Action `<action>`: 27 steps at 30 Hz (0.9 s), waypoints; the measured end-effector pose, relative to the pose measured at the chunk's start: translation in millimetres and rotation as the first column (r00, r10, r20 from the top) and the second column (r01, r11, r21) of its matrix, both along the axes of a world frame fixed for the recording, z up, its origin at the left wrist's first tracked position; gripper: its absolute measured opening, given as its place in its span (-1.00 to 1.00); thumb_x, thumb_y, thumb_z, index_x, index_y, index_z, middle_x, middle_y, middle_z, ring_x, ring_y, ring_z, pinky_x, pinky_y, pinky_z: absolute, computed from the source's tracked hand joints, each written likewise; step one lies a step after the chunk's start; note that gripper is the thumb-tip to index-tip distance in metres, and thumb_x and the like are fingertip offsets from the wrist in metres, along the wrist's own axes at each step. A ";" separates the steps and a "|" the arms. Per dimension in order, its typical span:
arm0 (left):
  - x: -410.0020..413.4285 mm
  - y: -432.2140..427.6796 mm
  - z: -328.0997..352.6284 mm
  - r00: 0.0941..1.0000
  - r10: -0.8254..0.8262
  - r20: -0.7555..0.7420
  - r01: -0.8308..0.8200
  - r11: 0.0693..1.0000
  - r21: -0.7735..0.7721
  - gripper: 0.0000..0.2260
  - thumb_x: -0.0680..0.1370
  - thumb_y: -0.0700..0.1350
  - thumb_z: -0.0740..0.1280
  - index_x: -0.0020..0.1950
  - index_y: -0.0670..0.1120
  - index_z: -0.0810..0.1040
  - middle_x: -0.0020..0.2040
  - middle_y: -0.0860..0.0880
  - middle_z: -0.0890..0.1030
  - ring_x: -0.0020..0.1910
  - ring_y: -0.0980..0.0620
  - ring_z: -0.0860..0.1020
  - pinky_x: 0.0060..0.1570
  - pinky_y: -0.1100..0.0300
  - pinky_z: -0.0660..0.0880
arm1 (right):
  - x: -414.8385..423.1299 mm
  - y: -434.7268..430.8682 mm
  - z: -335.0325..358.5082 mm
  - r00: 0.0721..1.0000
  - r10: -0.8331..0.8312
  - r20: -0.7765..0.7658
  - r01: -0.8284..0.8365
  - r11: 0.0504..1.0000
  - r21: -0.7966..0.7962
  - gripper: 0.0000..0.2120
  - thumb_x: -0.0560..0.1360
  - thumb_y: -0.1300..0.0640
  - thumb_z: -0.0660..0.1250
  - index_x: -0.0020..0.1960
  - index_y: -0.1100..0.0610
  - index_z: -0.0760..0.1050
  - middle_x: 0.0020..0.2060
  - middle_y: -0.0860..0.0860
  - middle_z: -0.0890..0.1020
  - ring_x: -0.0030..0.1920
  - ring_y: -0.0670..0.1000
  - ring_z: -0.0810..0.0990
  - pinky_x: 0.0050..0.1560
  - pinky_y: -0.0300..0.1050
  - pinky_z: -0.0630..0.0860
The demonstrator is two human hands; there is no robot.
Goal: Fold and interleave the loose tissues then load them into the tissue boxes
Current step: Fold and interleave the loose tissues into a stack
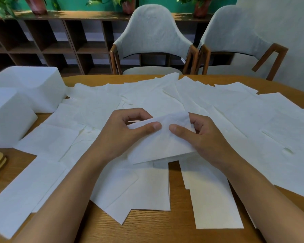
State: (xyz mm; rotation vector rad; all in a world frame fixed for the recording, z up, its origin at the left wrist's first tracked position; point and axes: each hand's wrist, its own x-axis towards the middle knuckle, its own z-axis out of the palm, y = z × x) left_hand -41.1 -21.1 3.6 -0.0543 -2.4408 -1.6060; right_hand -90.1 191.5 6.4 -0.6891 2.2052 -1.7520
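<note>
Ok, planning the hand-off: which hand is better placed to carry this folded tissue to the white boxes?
Left, probably. The left hand and right hand both pinch the folded tissue, but the white boxes stand on the left side; the right would have to cross over.

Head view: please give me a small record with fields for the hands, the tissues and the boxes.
left hand: pinches the tissue's left end, thumb on top
right hand: pinches its right end, thumb on top
tissue: white, folded, held between both hands
loose tissues: many, flat, overlapping, spread over the table
back box: white, at the table's left
front box: white, nearer, beside it
box contents: not visible
</note>
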 end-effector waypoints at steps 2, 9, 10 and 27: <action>1.1 2.2 -0.1 1.000 0.016 -0.003 -0.016 1.000 0.012 -0.82 0.45 0.14 0.50 -0.11 0.05 0.73 -0.11 0.13 0.71 -0.04 0.07 0.67 -0.14 0.26 0.58 | -0.4 -0.4 -1.8 1.000 0.001 0.017 -0.001 1.000 0.010 -0.73 0.39 -0.20 0.36 0.06 -0.17 0.54 -0.10 -0.31 0.64 0.00 -0.27 0.61 -0.18 -0.36 0.56; -1.4 2.5 -3.8 0.986 0.158 -0.049 -0.159 0.987 -0.022 -0.77 0.37 0.14 0.59 -0.05 0.12 0.69 -0.17 0.16 0.70 -0.06 0.13 0.64 -0.14 0.35 0.49 | -2.8 -0.2 0.9 0.998 0.054 -0.043 -0.056 0.998 -0.033 -0.61 0.61 0.08 0.34 0.38 -0.22 0.42 0.13 -0.48 0.51 0.08 -0.31 0.59 -0.13 -0.35 0.57; -1.7 1.9 -4.4 0.984 0.171 -0.056 -0.173 0.985 -0.023 -0.75 0.36 0.15 0.60 -0.03 0.13 0.69 -0.16 0.16 0.70 -0.05 0.14 0.64 -0.11 0.32 0.50 | -3.5 -0.1 1.9 0.996 0.072 -0.059 -0.074 0.996 -0.045 -0.48 0.60 0.07 0.35 0.46 -0.28 0.28 0.21 -0.59 0.37 0.13 -0.37 0.54 -0.10 -0.37 0.56; 1.3 5.8 1.0 0.981 0.159 -0.107 -0.150 0.985 0.090 -0.79 0.55 -0.19 0.51 0.16 0.00 0.70 -0.17 0.22 0.64 -0.28 0.26 0.59 -0.35 0.46 0.43 | -18.7 16.6 -2.2 0.998 0.029 -0.055 -0.025 0.998 0.061 -0.75 0.56 -0.05 0.38 0.18 -0.33 0.63 0.19 -0.45 0.53 0.15 -0.31 0.49 0.04 -0.25 0.57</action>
